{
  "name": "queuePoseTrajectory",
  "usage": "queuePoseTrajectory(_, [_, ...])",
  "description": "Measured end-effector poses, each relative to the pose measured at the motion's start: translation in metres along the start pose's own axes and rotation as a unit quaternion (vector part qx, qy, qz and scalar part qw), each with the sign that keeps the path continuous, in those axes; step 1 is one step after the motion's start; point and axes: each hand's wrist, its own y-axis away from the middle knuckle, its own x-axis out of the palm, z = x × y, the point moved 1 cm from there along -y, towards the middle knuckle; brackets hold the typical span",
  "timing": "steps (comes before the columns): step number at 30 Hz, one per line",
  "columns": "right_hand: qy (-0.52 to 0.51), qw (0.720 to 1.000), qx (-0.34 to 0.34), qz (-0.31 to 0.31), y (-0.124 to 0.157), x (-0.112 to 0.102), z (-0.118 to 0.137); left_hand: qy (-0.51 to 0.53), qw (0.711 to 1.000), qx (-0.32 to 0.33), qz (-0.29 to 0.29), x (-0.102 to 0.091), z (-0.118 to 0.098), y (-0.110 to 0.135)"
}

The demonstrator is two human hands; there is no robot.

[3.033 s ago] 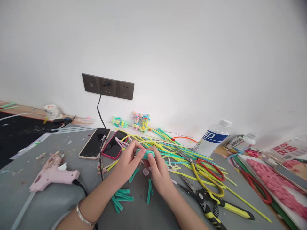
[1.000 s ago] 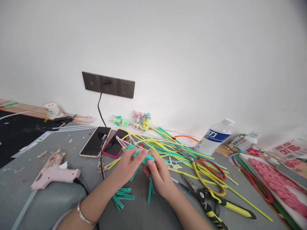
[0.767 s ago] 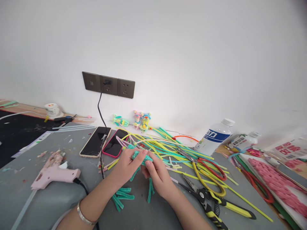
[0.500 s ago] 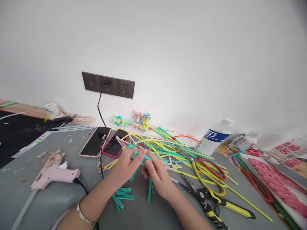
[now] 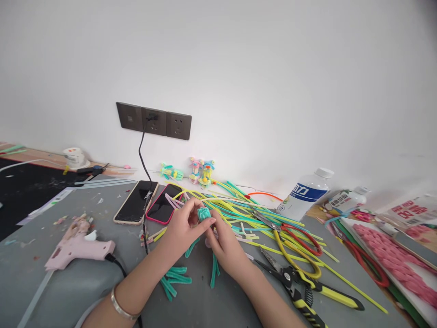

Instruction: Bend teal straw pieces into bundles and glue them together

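Between both hands is a small bundle of teal pipe cleaners (image 5: pixel 204 213), its cut ends facing up toward me. My left hand (image 5: pixel 186 222) closes on it from the left, thumb reaching across its lower part. From the other side my right hand (image 5: pixel 223 241) grips it with bent fingers; the bundle's lower part is hidden behind the fingers. Short teal pipe cleaner pieces (image 5: pixel 175 279) lie on the grey mat below my left wrist, and another short teal piece (image 5: pixel 214 271) lies beside my right hand.
A pink glue gun (image 5: pixel 78 248) lies left, two phones (image 5: pixel 134 205) behind. Long pipe cleaners (image 5: pixel 239 207) spread beyond my hands. Scissors (image 5: pixel 297 246), yellow-black pliers-like cutters (image 5: pixel 297 282) and a bottle (image 5: pixel 305 193) stand or lie right. Small pipe-cleaner figures (image 5: pixel 206 173) sit by the wall.
The teal bundle has been turned from lying sideways to end-up between my fingers. My left hand has shifted slightly up, its fingers now around the bundle's side.
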Motion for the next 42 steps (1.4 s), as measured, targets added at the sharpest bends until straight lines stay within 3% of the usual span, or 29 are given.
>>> queuePoseTrajectory(4, [0.006,1.0,-0.012,-0.022,0.001,-0.001,0.001,-0.009,0.998,0.06,-0.017,-0.002,-0.002,0.001])
queuePoseTrajectory(8, [0.003,0.998,-0.056,0.013,0.0,-0.003,0.007,-0.02,0.993,0.116,-0.001,-0.003,0.002,0.004])
queuePoseTrajectory(11, [-0.002,0.995,-0.085,0.055,-0.001,-0.002,0.013,-0.032,0.993,0.108,0.039,-0.001,0.006,0.006])
queuePoseTrajectory(15, [-0.01,0.994,-0.074,0.081,-0.002,-0.001,0.016,-0.038,0.993,0.089,0.067,0.0,0.004,0.008])
queuePoseTrajectory(22, [0.021,0.992,-0.106,0.057,0.001,0.003,0.013,-0.031,0.995,0.064,0.066,0.002,0.0,0.012])
queuePoseTrajectory(31, [0.003,0.996,-0.073,0.051,0.003,0.006,0.008,-0.014,0.994,0.053,0.096,0.001,-0.002,0.01])
queuePoseTrajectory(36, [-0.06,0.996,-0.037,0.056,0.003,0.004,0.013,-0.055,0.985,0.104,0.127,-0.001,-0.003,0.01])
queuePoseTrajectory(42, [-0.071,0.992,-0.084,0.057,-0.001,0.004,0.013,-0.132,0.967,0.128,0.178,-0.002,-0.009,0.014])
